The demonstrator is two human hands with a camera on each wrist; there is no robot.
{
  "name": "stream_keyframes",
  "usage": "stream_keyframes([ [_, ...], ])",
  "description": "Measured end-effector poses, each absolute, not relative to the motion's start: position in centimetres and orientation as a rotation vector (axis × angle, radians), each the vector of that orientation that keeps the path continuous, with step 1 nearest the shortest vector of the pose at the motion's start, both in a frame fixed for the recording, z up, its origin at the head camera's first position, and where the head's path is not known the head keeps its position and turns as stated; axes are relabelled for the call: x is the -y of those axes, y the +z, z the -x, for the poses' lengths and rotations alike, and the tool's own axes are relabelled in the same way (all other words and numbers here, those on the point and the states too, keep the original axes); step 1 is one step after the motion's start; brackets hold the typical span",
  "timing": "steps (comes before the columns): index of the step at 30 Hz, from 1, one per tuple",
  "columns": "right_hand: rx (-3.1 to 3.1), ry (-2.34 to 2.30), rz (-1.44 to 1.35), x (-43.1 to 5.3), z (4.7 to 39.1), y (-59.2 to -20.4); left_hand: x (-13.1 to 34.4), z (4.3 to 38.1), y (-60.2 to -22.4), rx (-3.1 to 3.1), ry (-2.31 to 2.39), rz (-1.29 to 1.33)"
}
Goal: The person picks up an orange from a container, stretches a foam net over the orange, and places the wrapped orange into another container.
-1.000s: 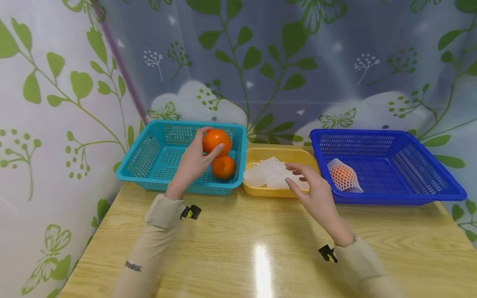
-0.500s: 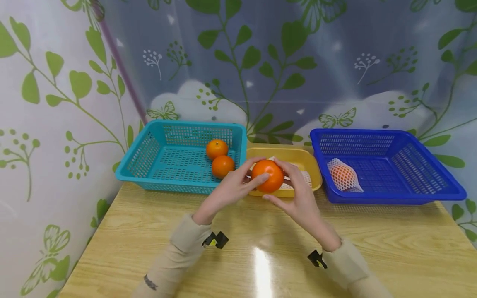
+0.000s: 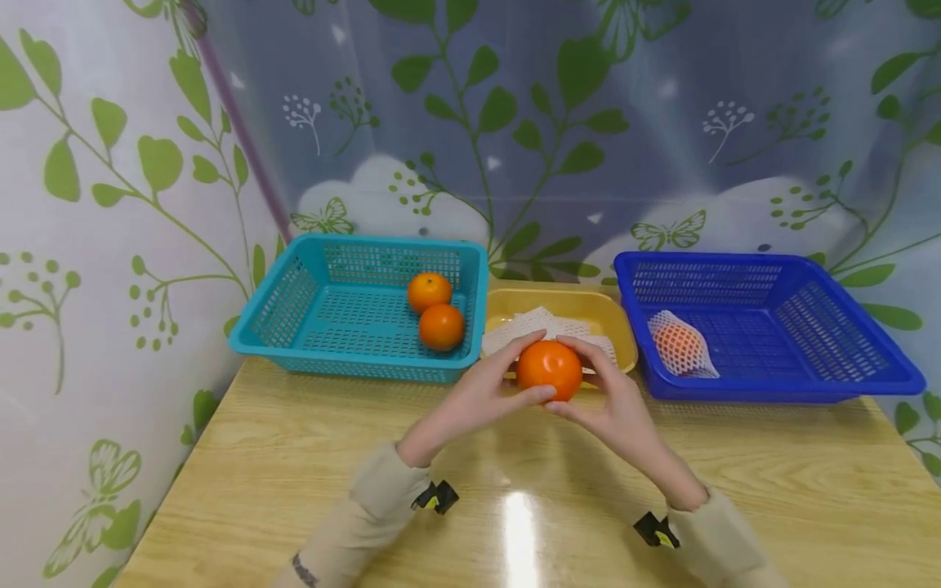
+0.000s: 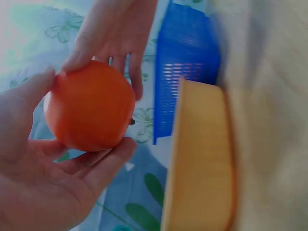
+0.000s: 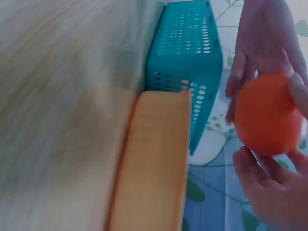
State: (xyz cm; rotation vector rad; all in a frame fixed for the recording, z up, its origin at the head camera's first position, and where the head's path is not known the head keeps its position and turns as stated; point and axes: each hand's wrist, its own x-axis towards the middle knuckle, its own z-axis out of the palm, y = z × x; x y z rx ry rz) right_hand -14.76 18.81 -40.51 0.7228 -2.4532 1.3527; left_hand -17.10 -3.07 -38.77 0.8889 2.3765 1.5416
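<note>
Between both hands, above the front edge of the yellow tray [image 3: 599, 304], is a large orange [image 3: 550, 370]. My left hand [image 3: 487, 394] grips its left side, fingers behind and thumb in front. From the right, my right hand [image 3: 621, 407] holds it with fingers curled round the far side and thumb low at the front. A small dark stem end shows on the orange [image 4: 89, 108] in the left wrist view. White foam net sleeves [image 3: 540, 321] lie in the tray, partly hidden by the hands and fruit.
Two more oranges [image 3: 441, 327] sit at the right end of a teal basket [image 3: 353, 367], left of the tray. To the right stands a blue basket [image 3: 779, 390] holding an orange in a white net sleeve [image 3: 680, 347]. A patterned curtain [image 3: 544, 122] hangs behind the wooden table [image 3: 470, 506].
The left hand has lifted the large orange out of the teal basket and carried it right. The right hand has joined in holding it, and both have since shifted slightly right and nearer.
</note>
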Motion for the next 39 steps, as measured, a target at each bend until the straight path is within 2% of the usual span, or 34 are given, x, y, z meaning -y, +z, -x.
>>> stream_keyframes([
  [9,2.635,1.476,-0.847,-20.1,14.2,-43.2,3.4,15.9,-42.6,-2.338,1.45,-0.853],
  [18,2.799,1.341,-0.869,-19.6,13.8,-44.6,4.0,15.7,-44.5,-2.423,1.305,-0.835],
  [32,2.861,1.414,-0.917,-20.2,14.1,-44.1,4.1,15.9,-44.9,-2.447,1.219,-0.912],
  [39,2.718,1.304,-0.839,-20.6,16.5,-42.1,4.1,15.8,-44.7,-2.47,1.174,-0.898],
])
